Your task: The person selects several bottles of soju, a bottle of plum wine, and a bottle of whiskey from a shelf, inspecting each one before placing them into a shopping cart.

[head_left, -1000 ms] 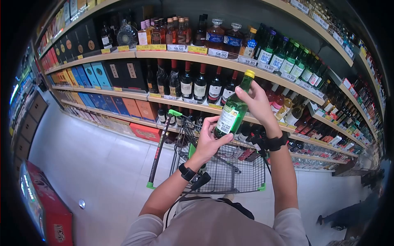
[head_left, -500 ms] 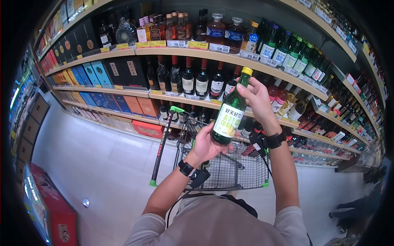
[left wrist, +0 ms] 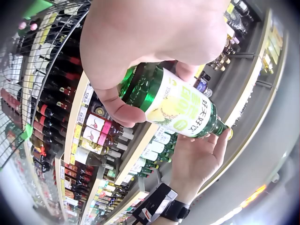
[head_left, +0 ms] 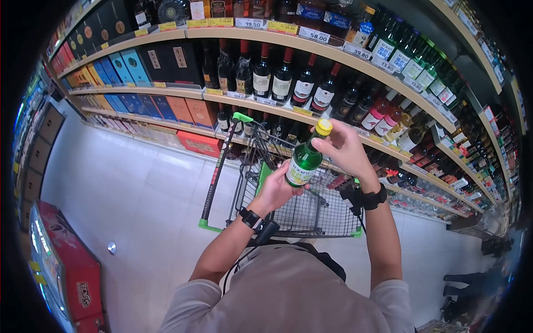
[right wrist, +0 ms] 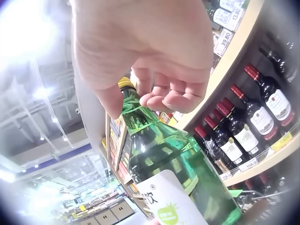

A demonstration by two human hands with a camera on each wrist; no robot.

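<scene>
A green glass bottle (head_left: 303,165) with a yellow cap and a white label is held in front of the body, over the cart. My left hand (head_left: 276,190) grips its lower part. In the left wrist view, thumb and fingers curl round the base, and the label (left wrist: 176,105) shows Chinese characters and a yellow-green fruit picture. Up at the neck, my right hand (head_left: 345,149) pinches the bottle just below the cap (right wrist: 125,82), thumb on one side and fingers on the other. The bottle leans, its cap toward the upper right in the head view.
A wire shopping cart (head_left: 333,222) with green corners stands right below the hands. Ahead run curved shelves with wine bottles (head_left: 304,86), green bottles (head_left: 413,69) and boxed liquor (head_left: 161,108). A red display case (head_left: 75,261) stands at lower left; a person's legs (head_left: 472,283) show at lower right.
The bottle was turned from its barcode side to its front label, then tipped so its cap points more toward the head camera. Both hands stay on it. The shelves sit higher in view.
</scene>
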